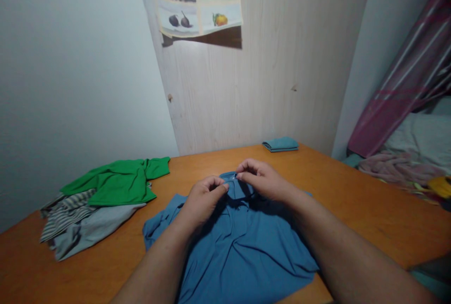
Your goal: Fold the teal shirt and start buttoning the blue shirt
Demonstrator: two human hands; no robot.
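Observation:
A blue collared shirt [239, 257] lies spread on the orange-brown table, its collar at the far end and its body toward me. My left hand [207, 196] pinches the left side of the collar between thumb and fingers. On the other side, my right hand [260, 178] grips the collar's right edge in the same way, thumb against fingertips. The collar is raised a little between the two hands, and its opening shows dark below them. Parts of the shirt's shoulders are hidden under my wrists and forearms.
At the left is a loose pile with a green top [123, 182], a striped garment [66, 214] and a grey garment [95, 229]. A folded teal cloth [281, 144] lies at the table's [338, 186] back edge. Walls stand behind and left; a pink curtain [394, 78] hangs right.

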